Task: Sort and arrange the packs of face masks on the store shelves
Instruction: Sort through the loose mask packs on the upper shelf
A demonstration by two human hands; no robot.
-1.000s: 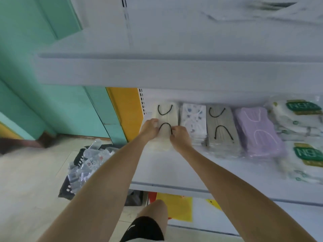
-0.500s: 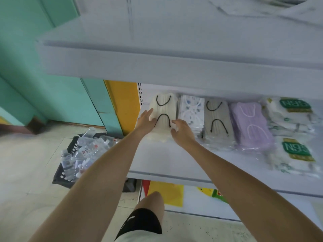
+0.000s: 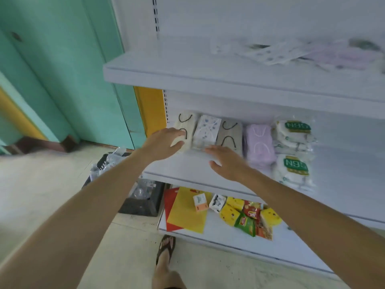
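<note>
A row of face mask packs lies on the middle shelf (image 3: 187,170): a cream pack with black loops (image 3: 187,124), a patterned white pack (image 3: 208,130), a grey pack (image 3: 231,132), a purple pack (image 3: 259,142) and white N95 packs (image 3: 293,147). My left hand (image 3: 164,142) hovers with relaxed fingers over the near end of the cream pack, holding nothing. My right hand (image 3: 227,161) is flat and open above the shelf, in front of the patterned and grey packs. More mask packs (image 3: 291,53) lie blurred on the upper shelf.
The bottom shelf (image 3: 218,234) holds red and yellow sheets and small snack packs (image 3: 248,215). A black crate (image 3: 141,201) with clear plastic packs stands on the floor left of the shelving. A teal wall and my sandalled foot (image 3: 165,249) are in view.
Both hands have let go of the cream pack and drawn back toward me with fingers spread. My view has pulled away, so the upper and bottom shelves now show.
</note>
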